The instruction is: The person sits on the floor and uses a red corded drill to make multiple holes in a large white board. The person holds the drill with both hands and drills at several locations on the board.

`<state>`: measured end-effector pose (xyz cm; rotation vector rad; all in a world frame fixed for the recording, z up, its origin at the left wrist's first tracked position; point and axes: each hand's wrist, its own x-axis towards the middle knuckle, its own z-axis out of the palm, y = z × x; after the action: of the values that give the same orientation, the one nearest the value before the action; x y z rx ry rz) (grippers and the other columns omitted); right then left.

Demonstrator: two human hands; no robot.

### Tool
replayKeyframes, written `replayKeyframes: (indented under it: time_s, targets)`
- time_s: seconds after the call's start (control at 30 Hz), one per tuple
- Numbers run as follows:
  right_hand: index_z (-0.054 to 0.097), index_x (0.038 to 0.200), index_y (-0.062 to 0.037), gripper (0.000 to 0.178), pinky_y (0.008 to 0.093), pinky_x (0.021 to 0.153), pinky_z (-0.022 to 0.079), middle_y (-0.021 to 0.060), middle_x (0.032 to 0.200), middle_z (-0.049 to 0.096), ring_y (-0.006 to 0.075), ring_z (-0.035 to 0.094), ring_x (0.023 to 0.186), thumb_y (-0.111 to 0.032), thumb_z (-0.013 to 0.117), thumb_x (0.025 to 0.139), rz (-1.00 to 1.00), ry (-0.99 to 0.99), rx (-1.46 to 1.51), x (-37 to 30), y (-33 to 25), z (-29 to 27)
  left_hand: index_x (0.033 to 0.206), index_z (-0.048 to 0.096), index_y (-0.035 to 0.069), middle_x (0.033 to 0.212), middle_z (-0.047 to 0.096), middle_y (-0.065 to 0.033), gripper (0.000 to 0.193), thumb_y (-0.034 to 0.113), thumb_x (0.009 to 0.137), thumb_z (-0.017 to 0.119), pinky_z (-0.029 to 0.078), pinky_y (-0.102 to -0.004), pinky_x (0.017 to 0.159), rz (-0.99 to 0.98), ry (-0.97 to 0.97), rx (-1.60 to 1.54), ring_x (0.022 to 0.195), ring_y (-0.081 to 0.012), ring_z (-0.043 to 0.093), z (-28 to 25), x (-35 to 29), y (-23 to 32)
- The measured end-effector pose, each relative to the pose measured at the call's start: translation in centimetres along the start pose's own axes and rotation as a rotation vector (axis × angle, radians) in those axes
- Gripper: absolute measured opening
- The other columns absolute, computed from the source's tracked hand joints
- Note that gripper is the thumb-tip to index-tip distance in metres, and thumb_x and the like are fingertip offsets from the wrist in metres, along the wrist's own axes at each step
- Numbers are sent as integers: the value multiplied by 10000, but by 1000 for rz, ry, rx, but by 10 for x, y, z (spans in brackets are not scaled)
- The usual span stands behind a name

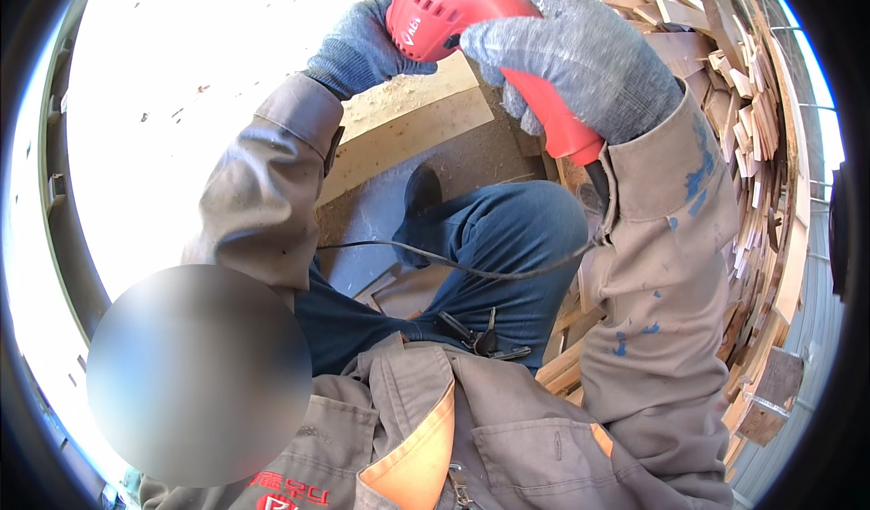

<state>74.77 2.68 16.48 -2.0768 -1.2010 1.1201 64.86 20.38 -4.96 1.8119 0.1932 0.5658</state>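
Both my hands wear grey knit gloves and are up at the top of the view on a red corded power tool (471,7). Its body has vent slots, and its front end runs out of the frame, so its exact kind does not show. My right hand (584,66) is wrapped around the rear handle. My left hand (362,43) presses against the left side of the body, its fingers curled under and partly hidden. From the handle's end a dark cord (480,272) runs down and loops left across my knee. Under the tool lies a pale wooden board (417,138).
Stacked wood offcuts (748,120) line the right side. A brightly lit pale surface (172,102) with scattered chips fills the left. My bent leg (517,229) is below the board, with keys (485,336) at the thigh. A wooden block (775,388) sits at lower right.
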Motion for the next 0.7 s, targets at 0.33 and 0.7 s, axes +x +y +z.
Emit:
replayKeyframes:
  time_s: [0.33, 0.7]
  targets:
    - [602, 1025, -40, 325, 273, 490, 502, 40, 740, 598, 128, 592, 566, -313, 691, 872, -239, -30, -139, 6, 22, -8, 1149, 654, 37, 1055, 712, -46, 649, 101, 572, 946, 545, -327, 892, -35, 55, -233, 978, -140, 653, 15, 7, 7]
    - [611, 1059, -39, 336, 275, 491, 493, 39, 730, 595, 128, 590, 571, -295, 698, 860, 12, -5, -4, 10, 16, -8, 1169, 635, 35, 1052, 710, -52, 666, 100, 579, 939, 542, -321, 894, -59, 37, -183, 970, -138, 651, 10, 6, 5]
